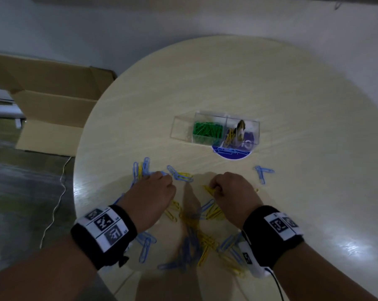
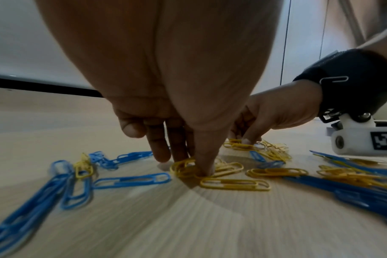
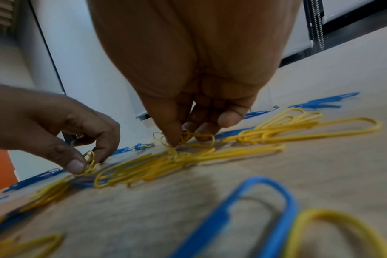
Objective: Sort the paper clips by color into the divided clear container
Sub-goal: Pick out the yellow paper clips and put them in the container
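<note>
A clear divided container [image 1: 183, 127] stands mid-table. Green clips [image 1: 207, 130] fill its middle compartment and yellow clips [image 1: 229, 137] lie in the right one. Blue paper clips [image 1: 145, 246] and yellow paper clips [image 1: 207, 242] are scattered over the near side of the table. My left hand [image 1: 162, 177] is down on the table, its thumb and fingers pinching a small bunch of yellow clips [image 2: 188, 169]. My right hand [image 1: 215, 189] is close beside it, thumb and fingers curled round several yellow clips [image 3: 199, 137].
The round wooden table [image 1: 292, 105] ends close to my body. A blue disc [image 1: 231, 157] lies under the container's near edge. Two blue clips [image 1: 263, 172] lie apart at the right. An open cardboard box [image 1: 53, 101] and a thin cable [image 1: 57, 203] are on the floor at left.
</note>
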Available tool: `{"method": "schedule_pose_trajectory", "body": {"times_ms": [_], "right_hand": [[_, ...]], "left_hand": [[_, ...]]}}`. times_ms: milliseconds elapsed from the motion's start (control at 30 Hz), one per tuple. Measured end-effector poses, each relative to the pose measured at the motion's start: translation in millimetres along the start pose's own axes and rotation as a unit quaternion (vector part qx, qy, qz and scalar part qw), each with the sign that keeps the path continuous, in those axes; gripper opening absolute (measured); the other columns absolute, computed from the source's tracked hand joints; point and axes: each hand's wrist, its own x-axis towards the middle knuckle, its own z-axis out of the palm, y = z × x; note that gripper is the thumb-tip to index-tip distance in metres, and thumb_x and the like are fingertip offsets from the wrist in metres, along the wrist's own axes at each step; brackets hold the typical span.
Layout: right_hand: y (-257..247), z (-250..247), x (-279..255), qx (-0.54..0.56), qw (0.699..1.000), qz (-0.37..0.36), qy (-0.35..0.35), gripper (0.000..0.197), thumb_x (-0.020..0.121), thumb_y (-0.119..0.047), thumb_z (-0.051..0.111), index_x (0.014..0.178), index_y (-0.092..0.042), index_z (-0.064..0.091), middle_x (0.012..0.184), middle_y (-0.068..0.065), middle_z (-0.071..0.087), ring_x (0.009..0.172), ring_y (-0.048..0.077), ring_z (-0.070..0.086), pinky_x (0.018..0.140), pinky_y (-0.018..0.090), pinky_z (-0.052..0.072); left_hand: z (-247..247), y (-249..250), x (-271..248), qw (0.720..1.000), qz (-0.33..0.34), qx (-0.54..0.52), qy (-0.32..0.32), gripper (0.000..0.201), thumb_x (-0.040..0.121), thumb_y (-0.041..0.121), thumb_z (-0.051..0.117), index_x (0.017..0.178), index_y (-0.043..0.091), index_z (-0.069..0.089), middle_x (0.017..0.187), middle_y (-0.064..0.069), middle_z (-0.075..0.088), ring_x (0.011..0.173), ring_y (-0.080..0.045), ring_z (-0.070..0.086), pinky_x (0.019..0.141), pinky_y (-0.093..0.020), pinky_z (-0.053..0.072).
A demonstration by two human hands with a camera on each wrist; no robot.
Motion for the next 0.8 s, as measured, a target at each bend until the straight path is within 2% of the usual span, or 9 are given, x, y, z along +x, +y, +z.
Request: {"method": "schedule_pose_trajectory", "body": {"times_ms": [100,133,200,300,400,467,567,667,800], "right_hand": [[3,-4,-7,0.021,0.999,-0.006,0.032,0.019,0.077,-0.015,0.060,0.094,-0.022,0.066,0.090,0.003,0.063,0.088,0.027,0.057,0.075,0.031,0.040],[5,-7,-10,0.040,0.998,-0.001,0.046,0.019,0.077,-0.015,0.061,0.094,-0.023,0.065,0.089,0.002,0.062,0.086,0.025,0.057,0.074,0.031,0.040],[9,-15,-16,0.087,0.993,0.019,0.071,0.017,0.081,-0.015,0.063,0.095,-0.025,0.064,0.089,-0.002,0.059,0.082,0.018,0.056,0.072,0.028,0.042],[17,-32,-22,0.144,0.981,0.038,0.125,0.018,0.081,-0.012,0.067,0.090,-0.028,0.064,0.086,-0.008,0.059,0.075,0.005,0.056,0.066,0.014,0.039],[24,-50,-23,0.196,0.962,0.061,0.178,0.018,0.079,-0.011,0.071,0.087,-0.026,0.067,0.079,-0.012,0.062,0.072,-0.004,0.057,0.061,0.002,0.035],[27,-61,-23,0.241,0.947,0.076,0.200,0.015,0.079,-0.011,0.073,0.086,-0.024,0.068,0.075,-0.010,0.063,0.067,-0.004,0.056,0.059,0.004,0.036],[31,-76,-21,0.283,0.930,0.078,0.221,0.014,0.080,-0.012,0.073,0.087,-0.023,0.069,0.076,-0.006,0.068,0.063,0.001,0.058,0.058,0.006,0.038],[34,-89,-16,0.302,0.921,0.083,0.233,0.013,0.080,-0.013,0.073,0.089,-0.022,0.069,0.078,-0.003,0.071,0.066,0.005,0.061,0.060,0.008,0.041],[33,-103,0,0.320,0.910,0.095,0.245,0.013,0.080,-0.013,0.071,0.088,-0.023,0.069,0.071,-0.003,0.071,0.058,0.012,0.062,0.058,0.021,0.049]], "left_hand": [[-1,0,3,0.999,0.005,-0.037,0.008,0.017,0.076,0.019,0.069,0.077,0.020,0.052,0.075,-0.003,0.056,0.073,-0.028,0.058,0.058,-0.040,0.051],[-5,1,5,0.997,-0.005,-0.078,0.019,0.011,0.081,0.026,0.060,0.078,0.022,0.051,0.074,-0.001,0.057,0.072,-0.026,0.059,0.058,-0.038,0.050],[-17,6,11,0.980,-0.047,-0.189,0.051,0.017,0.088,0.039,0.047,0.083,0.023,0.053,0.077,0.003,0.057,0.073,-0.021,0.058,0.061,-0.037,0.047],[-41,12,35,0.935,-0.130,-0.313,0.105,0.012,0.091,0.036,0.059,0.088,0.025,0.059,0.078,0.008,0.059,0.073,-0.012,0.057,0.066,-0.035,0.046],[-64,20,77,0.885,-0.179,-0.392,0.176,0.007,0.087,0.032,0.068,0.088,0.026,0.064,0.076,0.010,0.064,0.071,-0.010,0.062,0.067,-0.029,0.049],[-74,26,106,0.866,-0.191,-0.413,0.206,0.008,0.086,0.027,0.070,0.089,0.021,0.067,0.076,0.007,0.066,0.071,-0.013,0.063,0.069,-0.030,0.051],[-83,34,142,0.859,-0.201,-0.412,0.227,0.010,0.085,0.021,0.069,0.090,0.013,0.070,0.082,-0.002,0.071,0.077,-0.020,0.065,0.074,-0.034,0.053],[-79,38,166,0.859,-0.214,-0.420,0.199,0.018,0.085,0.025,0.069,0.092,0.009,0.071,0.087,-0.007,0.071,0.081,-0.022,0.066,0.077,-0.037,0.054],[-72,37,172,0.830,-0.244,-0.455,0.210,0.036,0.093,0.032,0.058,0.120,0.010,0.064,0.109,-0.012,0.067,0.093,-0.026,0.066,0.087,-0.041,0.054]]}}
